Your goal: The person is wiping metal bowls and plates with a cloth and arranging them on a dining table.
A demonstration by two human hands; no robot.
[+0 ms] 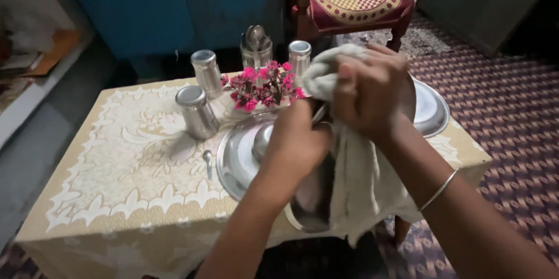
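Note:
My left hand (298, 139) grips a steel plate (311, 209) held on edge above the table's near side. Against that plate my right hand (368, 90) presses a bunched pale cloth (358, 180), which hangs down over the plate's right side. Beneath my hands lies a large round steel plate (236, 160) with a small steel bowl (262, 139) on it.
A small table with a cream lace-patterned cloth (128, 168) carries three steel tumblers (197, 113), a spoon (208, 162), pink flowers (262, 87), a glass of spoons (256, 46) and another steel plate (431, 110). A cushioned wooden chair (355, 0) stands behind.

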